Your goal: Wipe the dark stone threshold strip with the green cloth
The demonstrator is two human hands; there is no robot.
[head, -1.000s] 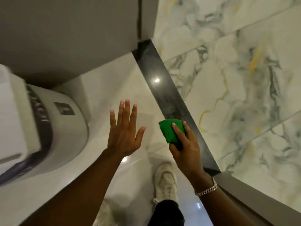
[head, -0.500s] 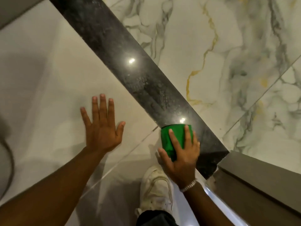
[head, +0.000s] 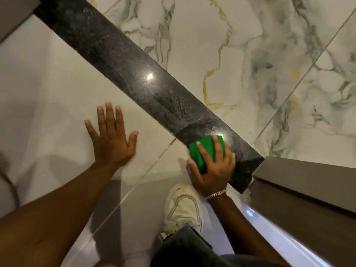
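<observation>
A dark speckled stone threshold strip [head: 123, 60] runs diagonally from upper left to lower right across the floor. My right hand [head: 213, 170] presses a folded green cloth [head: 204, 151] flat on the strip's near end, close to the brown door frame. My left hand [head: 111, 139] lies flat on the cream floor tile beside the strip, fingers spread, holding nothing. Faint smears and water marks show on the strip just above the cloth.
Veined white marble tiles [head: 250, 54] lie beyond the strip. A brown door frame [head: 308, 185] stands at lower right. My white shoe [head: 181, 209] rests on the cream tile below the right hand. A grey wall corner [head: 13, 16] sits at upper left.
The view has closed in on the floor and the white appliance has left it. My right hand has brought the cloth down onto the strip's near end. My left hand now rests flat on the tile.
</observation>
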